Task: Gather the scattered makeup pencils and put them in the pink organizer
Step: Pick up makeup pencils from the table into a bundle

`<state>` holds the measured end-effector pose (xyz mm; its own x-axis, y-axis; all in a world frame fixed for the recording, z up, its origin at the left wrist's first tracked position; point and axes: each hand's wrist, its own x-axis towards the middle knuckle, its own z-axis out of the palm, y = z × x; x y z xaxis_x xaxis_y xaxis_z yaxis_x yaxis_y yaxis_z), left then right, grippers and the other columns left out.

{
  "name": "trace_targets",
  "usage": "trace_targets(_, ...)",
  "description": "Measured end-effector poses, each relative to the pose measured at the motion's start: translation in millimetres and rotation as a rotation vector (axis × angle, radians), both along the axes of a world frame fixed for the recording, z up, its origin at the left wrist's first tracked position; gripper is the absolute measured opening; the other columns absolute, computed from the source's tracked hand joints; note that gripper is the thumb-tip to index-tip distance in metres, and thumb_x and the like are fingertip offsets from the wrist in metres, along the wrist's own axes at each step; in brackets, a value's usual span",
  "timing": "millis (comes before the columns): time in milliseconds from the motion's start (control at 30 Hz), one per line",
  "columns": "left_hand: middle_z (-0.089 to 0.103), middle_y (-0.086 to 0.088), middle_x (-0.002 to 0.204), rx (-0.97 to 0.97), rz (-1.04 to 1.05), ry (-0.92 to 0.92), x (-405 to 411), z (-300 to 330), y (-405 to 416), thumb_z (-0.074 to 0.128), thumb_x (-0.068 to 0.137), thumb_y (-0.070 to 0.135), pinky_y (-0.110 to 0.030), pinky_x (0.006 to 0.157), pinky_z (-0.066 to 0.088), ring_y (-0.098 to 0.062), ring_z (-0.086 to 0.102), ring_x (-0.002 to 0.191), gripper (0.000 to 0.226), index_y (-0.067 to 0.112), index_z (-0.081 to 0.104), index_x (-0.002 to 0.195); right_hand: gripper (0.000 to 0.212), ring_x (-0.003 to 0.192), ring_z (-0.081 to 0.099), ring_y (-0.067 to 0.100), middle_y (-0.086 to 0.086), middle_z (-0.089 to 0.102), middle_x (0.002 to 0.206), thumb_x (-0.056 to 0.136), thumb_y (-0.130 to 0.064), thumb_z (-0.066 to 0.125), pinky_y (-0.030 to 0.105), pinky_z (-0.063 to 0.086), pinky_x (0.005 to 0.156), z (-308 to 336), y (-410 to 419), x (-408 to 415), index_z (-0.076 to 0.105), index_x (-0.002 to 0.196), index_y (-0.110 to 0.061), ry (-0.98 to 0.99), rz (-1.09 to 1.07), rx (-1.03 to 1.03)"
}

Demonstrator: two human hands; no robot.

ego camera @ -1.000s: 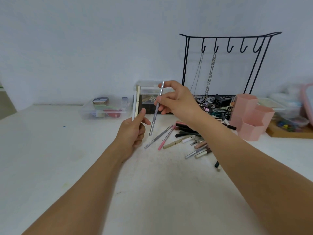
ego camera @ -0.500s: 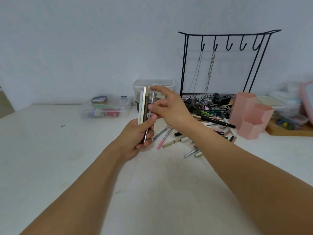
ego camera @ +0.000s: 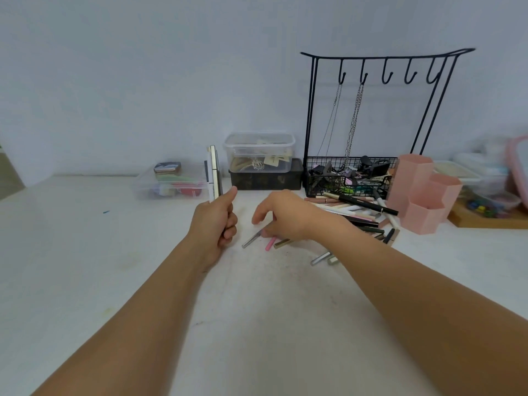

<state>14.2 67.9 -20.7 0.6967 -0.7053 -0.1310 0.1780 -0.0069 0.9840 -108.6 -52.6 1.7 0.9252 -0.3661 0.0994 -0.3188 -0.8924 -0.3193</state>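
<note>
left hand [ego camera: 215, 221] grip: clasps upright pencil bundle [ego camera: 213, 172] | right hand [ego camera: 281, 214] grip: fingers curled down on silver pencil [ego camera: 251, 239], pinch unclear | pink organizer [ego camera: 423, 192] right of it

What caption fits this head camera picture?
Left hand holds gathered pencils upright; right hand reaches into scattered pencils.

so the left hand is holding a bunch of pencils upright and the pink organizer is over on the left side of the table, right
Not quite. The left hand does hold the bunch of pencils upright, but the pink organizer stands on the right side of the table, beside the black wire rack, as the head view shows.
</note>
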Motion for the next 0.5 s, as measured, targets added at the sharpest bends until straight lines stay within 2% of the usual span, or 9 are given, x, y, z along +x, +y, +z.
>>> trace_targets(100, 0.030, 0.004, 0.045, -0.023, 0.000, 0.006, 0, 0, 0, 0.060, 0.095, 0.053, -0.022, 0.038, 0.019, -0.012, 0.026, 0.036, 0.052, 0.021, 0.034, 0.062, 0.017, 0.064, 0.055, -0.003, -0.009, 0.069, 0.089, 0.086, -0.011, 0.076, 0.010, 0.038, 0.057, -1, 1, 2, 0.080, 0.101, -0.017, 0.020, 0.012, 0.013)
trace_targets(267, 0.028, 0.003, 0.050, -0.041, -0.008, 0.006, -1, 3, 2, 0.058, 0.087, 0.070, -0.022, 0.036, 0.022, -0.013, 0.028, 0.040, 0.056, 0.024, 0.033, 0.066, 0.011, 0.064, 0.052, -0.003, -0.009, 0.065, 0.088, 0.089, -0.010, 0.071, 0.006, 0.037, 0.056, 0, 1, 0, 0.077, 0.098, -0.014, -0.010, 0.086, -0.027)
trace_targets(367, 0.026, 0.003, 0.055, -0.070, -0.020, 0.051, -1, 4, 3, 0.056, 0.083, 0.076, -0.021, 0.035, 0.018, -0.012, 0.025, 0.041, 0.059, 0.025, 0.032, 0.065, 0.009, 0.078, 0.057, 0.002, -0.007, 0.066, 0.094, 0.093, -0.013, 0.068, 0.016, 0.042, 0.068, 12, -6, -6, 0.073, 0.100, -0.016, -0.162, 0.073, -0.007)
trace_targets(400, 0.026, 0.004, 0.055, -0.075, -0.024, 0.068, 0, 4, 3, 0.055, 0.083, 0.076, -0.020, 0.035, 0.017, -0.012, 0.024, 0.041, 0.059, 0.025, 0.032, 0.065, 0.009, 0.081, 0.059, 0.006, -0.005, 0.067, 0.094, 0.094, -0.014, 0.067, 0.015, 0.044, 0.069, 18, -9, -8, 0.072, 0.101, -0.015, -0.230, 0.056, 0.020)
trace_targets(433, 0.026, 0.004, 0.054, -0.077, -0.034, 0.082, 0, 4, 3, 0.054, 0.085, 0.076, -0.020, 0.035, 0.016, -0.012, 0.023, 0.041, 0.059, 0.025, 0.033, 0.064, 0.009, 0.080, 0.059, 0.008, -0.004, 0.067, 0.093, 0.095, -0.014, 0.065, 0.011, 0.045, 0.067, 24, -10, -10, 0.070, 0.103, -0.014, -0.302, 0.030, 0.071)
trace_targets(500, 0.026, 0.004, 0.055, -0.082, -0.080, 0.104, -2, 4, 3, 0.051, 0.087, 0.074, -0.019, 0.035, 0.014, -0.011, 0.021, 0.041, 0.059, 0.024, 0.034, 0.062, 0.009, 0.073, 0.059, 0.009, 0.002, 0.068, 0.090, 0.096, -0.011, 0.063, 0.011, 0.047, 0.063, 37, -11, -13, 0.067, 0.104, -0.012, -0.459, -0.032, 0.258)
